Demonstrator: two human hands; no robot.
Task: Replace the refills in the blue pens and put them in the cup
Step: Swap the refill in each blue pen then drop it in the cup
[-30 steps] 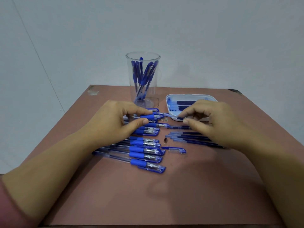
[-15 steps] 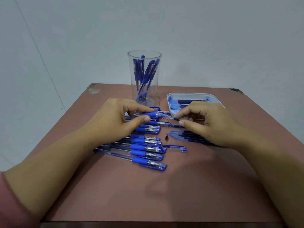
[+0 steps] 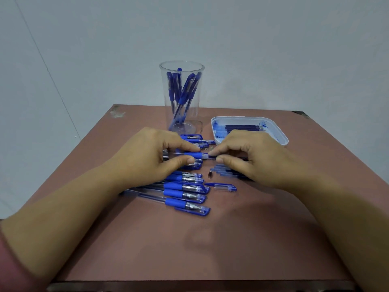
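The left hand (image 3: 151,157) pinches a pen (image 3: 192,155) by its blue sleeve between thumb and forefinger, level above the table (image 3: 210,249). Right at that pinch, the right hand (image 3: 252,159) holds a refill (image 3: 212,157) between thumb and forefinger, its end meeting the pen's open front. Beyond the grip stands the cup (image 3: 182,98), with finished pens upright in it; the tray (image 3: 282,133) of refills lies behind the right hand. Under and nearer than the grip lies a row of pens (image 3: 185,194). Just below the meeting fingertips lie a metal tip (image 3: 210,174), a cap (image 3: 225,187) and loose refills (image 3: 227,172).
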